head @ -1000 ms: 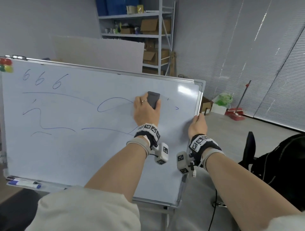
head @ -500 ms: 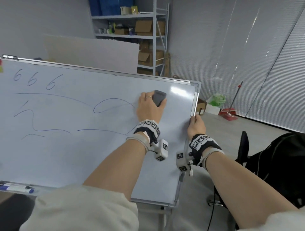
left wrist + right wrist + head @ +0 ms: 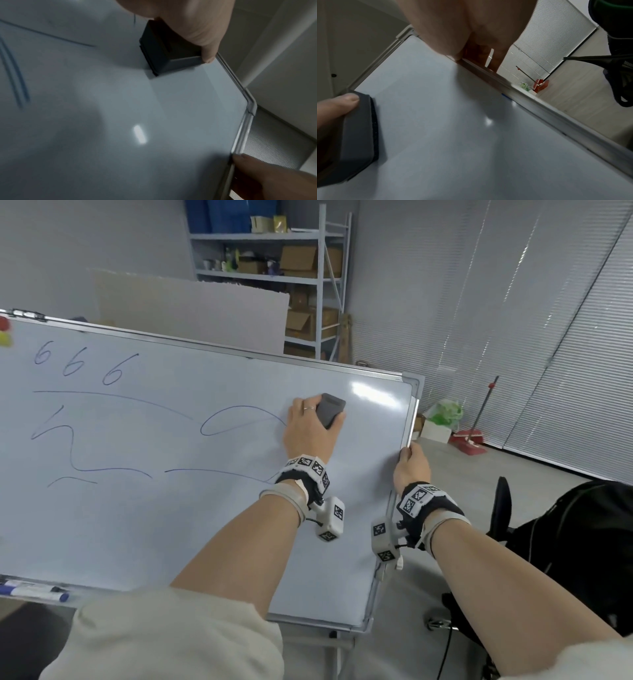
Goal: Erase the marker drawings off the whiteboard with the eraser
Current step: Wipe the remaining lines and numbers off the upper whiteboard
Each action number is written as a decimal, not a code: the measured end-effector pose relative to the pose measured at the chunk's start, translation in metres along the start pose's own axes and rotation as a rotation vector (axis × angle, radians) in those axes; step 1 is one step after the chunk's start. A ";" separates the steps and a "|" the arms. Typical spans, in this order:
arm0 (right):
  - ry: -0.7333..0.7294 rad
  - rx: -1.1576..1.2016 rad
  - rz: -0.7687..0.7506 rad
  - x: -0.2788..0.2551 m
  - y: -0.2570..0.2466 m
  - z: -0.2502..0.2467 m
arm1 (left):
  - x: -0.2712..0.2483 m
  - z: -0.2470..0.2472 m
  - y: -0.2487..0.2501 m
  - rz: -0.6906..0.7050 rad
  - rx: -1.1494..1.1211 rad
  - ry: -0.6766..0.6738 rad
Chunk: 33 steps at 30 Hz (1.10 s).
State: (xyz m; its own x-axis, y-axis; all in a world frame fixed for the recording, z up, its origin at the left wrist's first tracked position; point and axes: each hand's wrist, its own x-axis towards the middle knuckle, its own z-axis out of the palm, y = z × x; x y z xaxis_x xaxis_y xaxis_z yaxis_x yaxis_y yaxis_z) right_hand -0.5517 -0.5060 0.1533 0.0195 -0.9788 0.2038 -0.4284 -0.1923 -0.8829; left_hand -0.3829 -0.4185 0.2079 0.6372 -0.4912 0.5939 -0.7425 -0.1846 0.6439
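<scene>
I'm in what looks like an office storeroom or back rm. Metal shelving rack (image 3: 318, 282) at the far wall w/ cardboard boxes (image 3: 301, 261) & blue bins (image 3: 236, 215); big pale board panel (image 3: 191, 309) leans in front of it. Closed vertical blinds (image 3: 513, 320) cover the right wall, grey floor, red dustpan & broom (image 3: 471, 440) by a green bag (image 3: 445, 412). Whiteboard (image 3: 171, 508) on a stand, black office chair (image 3: 582, 542) beside me.

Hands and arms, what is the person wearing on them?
Cream sleeves pushed up above the elbows. Each wrist carries a black band of square black-and-white markers with a pale strap and a white tagged camera block. The left hand wears a thin ring; the right hand shows none.
</scene>
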 end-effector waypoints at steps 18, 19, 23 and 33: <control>0.058 0.111 0.232 -0.027 -0.010 0.031 | -0.045 -0.011 -0.061 -0.130 -0.076 -0.030; 0.036 0.124 0.235 -0.030 -0.008 0.030 | -0.042 -0.013 -0.066 -0.145 -0.077 -0.007; -0.034 0.111 0.226 -0.048 0.001 0.041 | -0.038 -0.028 -0.096 -0.290 -0.053 0.056; 0.130 -0.106 -0.091 -0.095 -0.006 0.072 | -0.062 -0.040 -0.112 -0.244 -0.018 -0.040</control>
State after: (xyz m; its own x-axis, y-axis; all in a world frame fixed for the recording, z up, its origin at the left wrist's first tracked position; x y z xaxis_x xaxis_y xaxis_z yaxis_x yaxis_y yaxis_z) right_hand -0.4855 -0.4166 0.1089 -0.0521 -0.9391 0.3397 -0.5231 -0.2642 -0.8103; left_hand -0.3311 -0.3340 0.1185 0.7884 -0.4670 0.4004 -0.5633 -0.2867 0.7749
